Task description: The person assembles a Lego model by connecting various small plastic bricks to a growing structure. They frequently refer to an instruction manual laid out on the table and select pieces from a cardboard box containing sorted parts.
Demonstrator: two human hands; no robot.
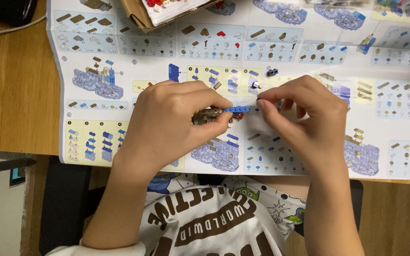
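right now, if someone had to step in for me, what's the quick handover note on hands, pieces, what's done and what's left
Left hand: grips a small tan and brown brick assembly over the instruction sheet.
Right hand: fingertips pinch the end of a thin blue plate lying along the top of that assembly.
Loose pieces: a small dark brick and a small white piece on the sheet above the hands; a cardboard box of parts at the top edge.
Done: a small sub-assembly exists.
Left: whether the blue plate is pressed fully home cannot be told; loose pieces unplaced.
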